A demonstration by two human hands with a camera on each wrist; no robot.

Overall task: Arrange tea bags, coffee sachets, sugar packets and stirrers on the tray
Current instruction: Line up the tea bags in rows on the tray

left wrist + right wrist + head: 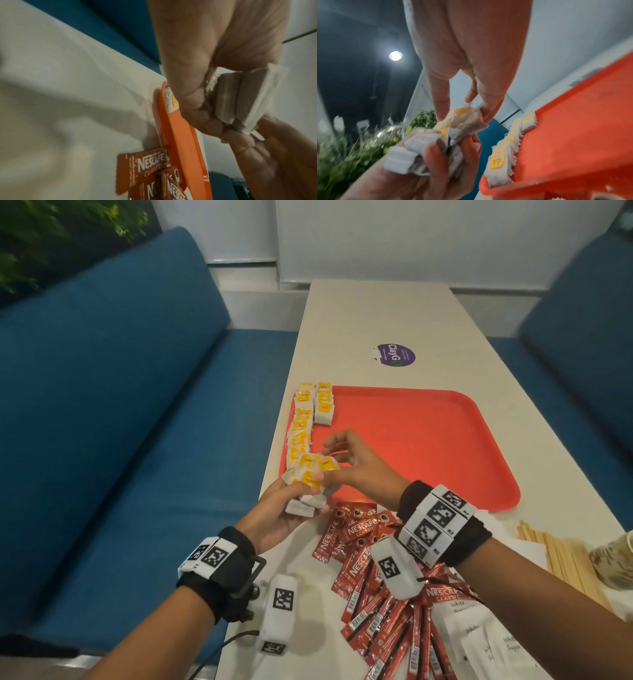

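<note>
The left hand (274, 517) clasps a bunch of tea bags (310, 474) over the tray's (428, 440) near-left corner; the right hand (356, 467) pinches 1 bag from it.

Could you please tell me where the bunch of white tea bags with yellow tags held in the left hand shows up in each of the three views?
Head view: left of centre, the bunch of white tea bags with yellow tags sits in the left hand, at the tray's near-left corner.
Left wrist view: right of centre, under the fingers.
Right wrist view: lower centre; the right hand pinches the top bag.
Shared landmark: the red plastic tray.
</note>
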